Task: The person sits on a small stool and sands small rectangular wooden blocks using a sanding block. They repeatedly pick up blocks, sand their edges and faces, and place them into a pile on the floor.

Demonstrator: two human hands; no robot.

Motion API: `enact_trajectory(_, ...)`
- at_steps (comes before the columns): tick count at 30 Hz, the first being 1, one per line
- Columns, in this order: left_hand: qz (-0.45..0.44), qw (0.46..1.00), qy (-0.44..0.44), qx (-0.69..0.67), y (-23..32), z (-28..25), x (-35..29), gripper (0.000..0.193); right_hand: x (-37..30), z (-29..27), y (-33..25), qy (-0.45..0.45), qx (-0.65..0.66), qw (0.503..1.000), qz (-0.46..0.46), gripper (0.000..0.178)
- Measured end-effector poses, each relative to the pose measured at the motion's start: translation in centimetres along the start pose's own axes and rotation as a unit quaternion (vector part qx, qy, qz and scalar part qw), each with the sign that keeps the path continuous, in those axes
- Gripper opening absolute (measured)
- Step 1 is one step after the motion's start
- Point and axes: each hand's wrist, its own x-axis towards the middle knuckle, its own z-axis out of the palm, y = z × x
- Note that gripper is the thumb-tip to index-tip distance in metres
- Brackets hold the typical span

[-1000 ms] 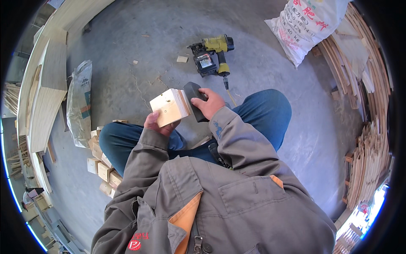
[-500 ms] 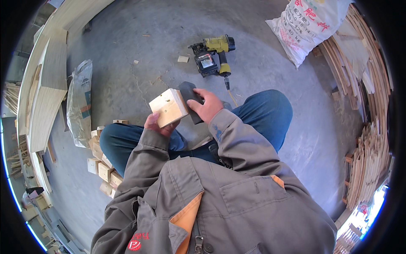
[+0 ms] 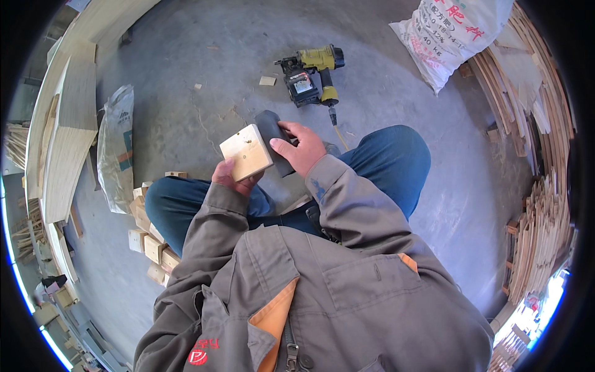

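Observation:
My left hand [image 3: 228, 175] is closed around the lower left corner of a pale square wooden block [image 3: 244, 154], with the thumb on its top face. That face has a dark knot and a small round mark. In my right hand [image 3: 305, 149] is a dark grey sanding block [image 3: 268, 126], gripped with the thumb on one side and the fingers over the other. It lies along the wooden block's right edge, apparently against it. The fingers under the wooden block are partly hidden.
A yellow and black nail gun [image 3: 313, 74] with its hose lies on the floor ahead. Several wooden blocks [image 3: 154, 249] are piled beside my left knee. A plastic sack [image 3: 116, 152] stands at the left, a white sack [image 3: 443, 40] at the far right, near stacked wood strips [image 3: 536, 242].
The wooden block has turned, so its right edge shows less and its top face more. The sanding block has shifted slightly toward me-left along that edge, with my right hand.

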Motion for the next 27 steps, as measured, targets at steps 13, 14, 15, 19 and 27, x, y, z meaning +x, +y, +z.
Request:
enact_trajectory(13,-0.006,1.000,0.004,0.001,0.3,-0.3,0.5,0.073,0.4,-1.6,0.2,0.045,0.086,0.993,0.069,0.063)
enact_trajectory(14,0.000,1.000,0.017,0.004,0.3,-0.7,0.5,0.073,0.1,-1.5,-0.3,0.037,0.095,0.993,0.059,0.064)
enact_trajectory(15,0.005,1.000,0.028,0.006,0.3,-0.4,0.4,0.073,0.1,-1.4,-0.2,0.038,0.092,0.994,0.047,0.064)
enact_trajectory(19,0.030,0.998,0.045,0.045,0.2,0.9,-0.1,0.073,-0.1,-1.0,-0.3,0.031,0.079,0.996,0.015,0.063)
enact_trajectory(27,0.032,0.998,0.040,0.039,-0.1,1.1,0.3,0.072,0.1,0.3,0.2,0.014,0.072,0.997,0.011,0.063)
